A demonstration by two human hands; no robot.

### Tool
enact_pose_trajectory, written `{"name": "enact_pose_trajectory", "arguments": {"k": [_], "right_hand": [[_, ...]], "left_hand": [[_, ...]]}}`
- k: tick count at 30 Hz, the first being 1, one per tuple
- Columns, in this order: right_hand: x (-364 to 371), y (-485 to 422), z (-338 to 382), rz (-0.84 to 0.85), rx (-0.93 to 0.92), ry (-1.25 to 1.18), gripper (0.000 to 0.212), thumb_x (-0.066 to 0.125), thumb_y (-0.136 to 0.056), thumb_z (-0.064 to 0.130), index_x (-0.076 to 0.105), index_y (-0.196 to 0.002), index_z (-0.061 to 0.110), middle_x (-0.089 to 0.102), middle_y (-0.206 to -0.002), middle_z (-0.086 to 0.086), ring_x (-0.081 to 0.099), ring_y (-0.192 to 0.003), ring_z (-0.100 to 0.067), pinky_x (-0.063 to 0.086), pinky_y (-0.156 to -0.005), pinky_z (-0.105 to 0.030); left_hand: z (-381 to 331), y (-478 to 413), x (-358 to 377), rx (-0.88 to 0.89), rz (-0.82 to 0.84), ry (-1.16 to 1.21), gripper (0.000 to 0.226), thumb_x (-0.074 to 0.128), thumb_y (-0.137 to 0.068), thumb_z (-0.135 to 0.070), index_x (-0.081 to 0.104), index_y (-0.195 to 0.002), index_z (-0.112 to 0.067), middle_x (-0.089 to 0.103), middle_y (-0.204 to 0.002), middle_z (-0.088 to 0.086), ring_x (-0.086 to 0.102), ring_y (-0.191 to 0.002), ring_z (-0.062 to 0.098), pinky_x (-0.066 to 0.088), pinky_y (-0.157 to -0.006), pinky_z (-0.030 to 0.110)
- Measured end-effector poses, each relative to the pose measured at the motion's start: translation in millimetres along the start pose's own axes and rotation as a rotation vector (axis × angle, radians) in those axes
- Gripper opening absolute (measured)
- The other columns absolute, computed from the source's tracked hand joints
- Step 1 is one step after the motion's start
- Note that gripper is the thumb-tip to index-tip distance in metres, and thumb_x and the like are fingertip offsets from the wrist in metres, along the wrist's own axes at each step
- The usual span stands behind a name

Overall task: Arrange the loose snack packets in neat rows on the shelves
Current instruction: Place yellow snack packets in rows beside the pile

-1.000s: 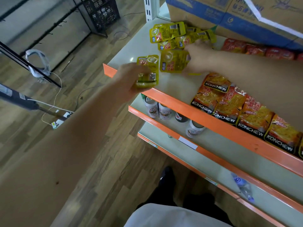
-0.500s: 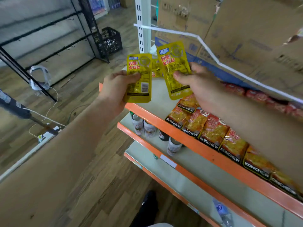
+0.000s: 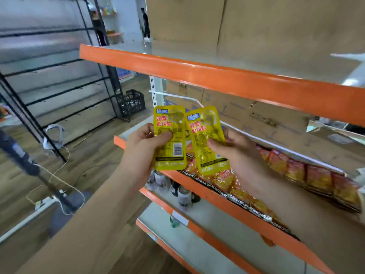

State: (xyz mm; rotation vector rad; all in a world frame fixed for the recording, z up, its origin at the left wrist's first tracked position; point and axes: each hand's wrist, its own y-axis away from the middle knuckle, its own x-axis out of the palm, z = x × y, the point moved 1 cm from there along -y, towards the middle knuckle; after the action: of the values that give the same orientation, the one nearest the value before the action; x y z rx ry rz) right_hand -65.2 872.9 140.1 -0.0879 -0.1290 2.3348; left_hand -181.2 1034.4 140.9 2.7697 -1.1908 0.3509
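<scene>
My left hand (image 3: 145, 144) pinches a yellow snack packet (image 3: 171, 123) upright, thumb across its front. Beside it my right hand (image 3: 231, 148) pinches a second yellow packet (image 3: 205, 123), tilted slightly right. Both packets hang in the air in front of the middle shelf (image 3: 223, 196), below the orange edge of the upper shelf (image 3: 217, 76). A row of orange KONCHEW packets (image 3: 223, 181) lies along the middle shelf's front, with red packets (image 3: 308, 173) behind them. The loose yellow pile is hidden behind my hands.
Cardboard boxes (image 3: 256, 26) stand on the upper shelf and at the back of the middle one. Small bottles (image 3: 184, 196) sit on the lower shelf (image 3: 197, 220). A black crate (image 3: 131, 101), a black wire rack (image 3: 59, 86) and a cabled stand (image 3: 29, 165) are on the wooden floor at left.
Both hands lifted a yellow packet each off the shelf pile and raised them upright side by side. My view tilted up, bringing the upper shelf into sight.
</scene>
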Motion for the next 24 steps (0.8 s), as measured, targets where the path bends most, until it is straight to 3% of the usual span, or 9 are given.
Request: {"name": "enact_pose_trajectory", "arguments": {"k": [2, 5, 7, 9, 11, 14, 17, 20, 24], "right_hand": [[-5, 18, 11, 0.010, -0.046, 0.008, 0.010, 0.064, -0.091, 0.005, 0.066, -0.085, 0.014, 0.068, -0.073, 0.009, 0.059, -0.065, -0.004, 0.046, -0.062, -0.012], [-13, 37, 29, -0.019, -0.052, -0.063, 0.011, 0.063, -0.092, 0.005, 0.061, -0.083, 0.011, 0.066, -0.068, 0.009, 0.059, -0.061, -0.004, 0.048, -0.060, -0.016], [-19, 46, 38, -0.044, -0.043, -0.124, 0.009, 0.070, -0.088, 0.012, 0.063, -0.087, 0.007, 0.069, -0.081, -0.002, 0.062, -0.073, -0.015, 0.055, -0.073, -0.035], [-22, 54, 46, -0.095, -0.025, -0.166, 0.024, 0.072, -0.080, 0.023, 0.063, -0.091, 0.004, 0.068, -0.091, -0.010, 0.060, -0.084, -0.025, 0.050, -0.090, -0.059], [-26, 62, 51, -0.152, -0.019, -0.210, 0.028, 0.071, -0.076, 0.024, 0.066, -0.095, 0.004, 0.068, -0.095, -0.013, 0.059, -0.088, -0.029, 0.045, -0.093, -0.067], [-34, 80, 57, -0.205, -0.006, -0.268, 0.033, 0.075, -0.077, 0.017, 0.067, -0.107, 0.003, 0.069, -0.101, -0.018, 0.062, -0.092, -0.034, 0.054, -0.082, -0.057], [-37, 102, 68, -0.153, 0.042, -0.333, 0.039, 0.063, -0.082, 0.020, 0.064, -0.118, 0.005, 0.067, -0.117, -0.026, 0.064, -0.101, -0.047, 0.054, -0.082, -0.052], [-38, 124, 81, -0.082, 0.056, -0.395, 0.036, 0.054, -0.086, 0.020, 0.063, -0.119, 0.008, 0.071, -0.112, -0.022, 0.071, -0.090, -0.040, 0.060, -0.072, -0.044], [-38, 148, 85, -0.108, 0.072, -0.468, 0.034, 0.054, -0.086, 0.014, 0.067, -0.115, 0.003, 0.070, -0.112, -0.026, 0.072, -0.091, -0.039, 0.061, -0.075, -0.047]], "left_hand": [[-5, 15, 5, 0.064, 0.004, 0.000, 0.010, 0.063, -0.088, 0.002, 0.060, -0.089, -0.007, 0.071, -0.087, 0.013, 0.071, -0.072, 0.025, 0.060, -0.062, 0.038], [-15, 34, 13, 0.106, 0.046, 0.034, 0.013, 0.061, -0.088, 0.003, 0.061, -0.086, -0.009, 0.073, -0.083, 0.008, 0.072, -0.069, 0.021, 0.059, -0.058, 0.033], [-20, 42, 19, 0.095, 0.074, 0.057, 0.010, 0.062, -0.085, 0.001, 0.062, -0.089, -0.008, 0.073, -0.083, 0.008, 0.072, -0.070, 0.022, 0.059, -0.058, 0.034], [-23, 50, 25, 0.066, 0.105, 0.091, 0.016, 0.065, -0.078, -0.006, 0.065, -0.093, -0.007, 0.074, -0.087, 0.010, 0.072, -0.073, 0.024, 0.060, -0.060, 0.036], [-27, 55, 32, 0.046, 0.149, 0.126, 0.026, 0.064, -0.075, -0.009, 0.065, -0.101, -0.005, 0.074, -0.095, 0.015, 0.072, -0.080, 0.028, 0.062, -0.064, 0.038], [-31, 62, 42, 0.032, 0.218, 0.145, 0.037, 0.064, -0.077, -0.009, 0.062, -0.113, 0.001, 0.070, -0.110, 0.024, 0.070, -0.091, 0.035, 0.062, -0.073, 0.045], [-33, 67, 52, -0.005, 0.306, 0.175, 0.047, 0.072, -0.076, -0.007, 0.059, -0.119, 0.004, 0.067, -0.114, 0.028, 0.069, -0.092, 0.036, 0.060, -0.077, 0.047], [-34, 71, 61, -0.072, 0.420, 0.237, 0.050, 0.064, -0.078, -0.016, 0.057, -0.123, 0.004, 0.066, -0.116, 0.031, 0.069, -0.093, 0.037, 0.059, -0.078, 0.049], [-34, 84, 75, -0.172, 0.615, 0.323, 0.051, 0.060, -0.081, -0.017, 0.058, -0.128, 0.002, 0.070, -0.115, 0.025, 0.073, -0.089, 0.037, 0.061, -0.069, 0.045]]}}
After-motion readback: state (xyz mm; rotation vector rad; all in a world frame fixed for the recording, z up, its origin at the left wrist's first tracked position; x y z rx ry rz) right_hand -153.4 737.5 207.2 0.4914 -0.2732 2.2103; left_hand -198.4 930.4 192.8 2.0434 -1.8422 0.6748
